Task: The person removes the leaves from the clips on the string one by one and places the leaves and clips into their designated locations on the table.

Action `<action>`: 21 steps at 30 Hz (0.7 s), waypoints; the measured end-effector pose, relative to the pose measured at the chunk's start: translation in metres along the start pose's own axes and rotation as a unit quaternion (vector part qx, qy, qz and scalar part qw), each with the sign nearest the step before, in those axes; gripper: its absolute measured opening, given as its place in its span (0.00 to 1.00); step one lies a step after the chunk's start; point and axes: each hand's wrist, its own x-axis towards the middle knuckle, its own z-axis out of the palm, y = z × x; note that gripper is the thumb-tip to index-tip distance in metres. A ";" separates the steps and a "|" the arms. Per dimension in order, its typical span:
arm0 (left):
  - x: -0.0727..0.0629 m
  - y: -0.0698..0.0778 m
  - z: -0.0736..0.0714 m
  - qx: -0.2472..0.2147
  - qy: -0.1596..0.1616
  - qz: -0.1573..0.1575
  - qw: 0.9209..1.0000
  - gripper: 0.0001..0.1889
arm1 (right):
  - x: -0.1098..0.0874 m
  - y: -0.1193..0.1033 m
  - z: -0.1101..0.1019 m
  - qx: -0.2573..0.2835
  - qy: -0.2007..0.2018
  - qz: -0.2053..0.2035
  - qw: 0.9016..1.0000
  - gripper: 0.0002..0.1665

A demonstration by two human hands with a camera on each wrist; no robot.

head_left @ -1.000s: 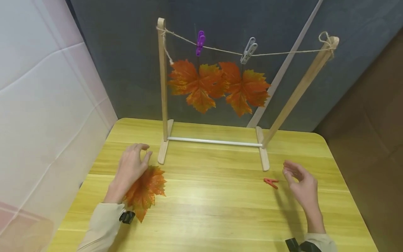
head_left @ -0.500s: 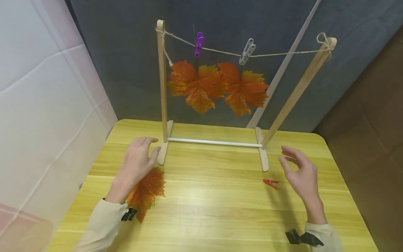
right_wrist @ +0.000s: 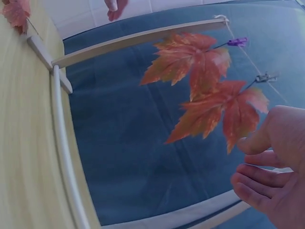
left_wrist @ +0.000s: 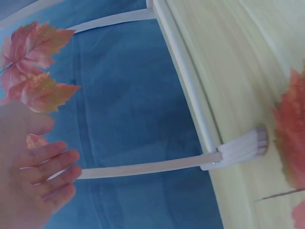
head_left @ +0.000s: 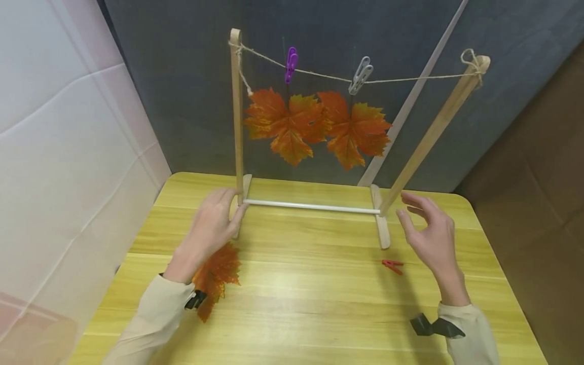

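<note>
My left hand (head_left: 209, 223), thumb and fingers apart, overlaps the foot of the wooden rack's left post (head_left: 236, 116) in the head view; the left wrist view shows its relaxed fingers (left_wrist: 52, 167) holding nothing. Opposite it, my right hand (head_left: 431, 235) hovers beside the lower right post (head_left: 433, 137), fingers loosely bent and bare. Between the posts runs a twine line (head_left: 410, 78). A purple clothespin (head_left: 291, 65) and a grey clothespin (head_left: 361, 76) hold two orange artificial maple leaves, the left leaf (head_left: 292, 132) and the right leaf (head_left: 358, 132), by their stems.
Another orange leaf (head_left: 221, 271) lies on the wooden table (head_left: 301, 304), partly under my left forearm. A red clothespin (head_left: 392, 266) lies left of my right forearm. A white rod (head_left: 315, 206) joins the rack's feet. A dark backdrop (head_left: 196, 101) stands behind.
Both hands have moved forward and inward toward the rack's posts, the left from above the table leaf, the right from beside the red clothespin. Rack, leaves and clothespins stay put.
</note>
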 end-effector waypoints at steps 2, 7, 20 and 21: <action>0.004 0.003 -0.001 -0.006 -0.004 0.004 1.000 0.18 | 0.006 -0.004 0.000 -0.003 0.003 -0.009 1.000 0.21; 0.016 0.010 -0.003 -0.011 -0.012 0.017 1.000 0.21 | 0.020 -0.014 0.000 0.008 0.006 -0.021 1.000 0.21; 0.049 0.032 -0.002 -0.036 0.014 0.089 0.995 0.18 | 0.051 -0.043 0.004 0.046 0.017 -0.050 0.998 0.21; 0.052 0.033 -0.002 -0.040 0.018 0.093 0.995 0.18 | 0.054 -0.046 0.005 0.051 0.018 -0.051 0.997 0.21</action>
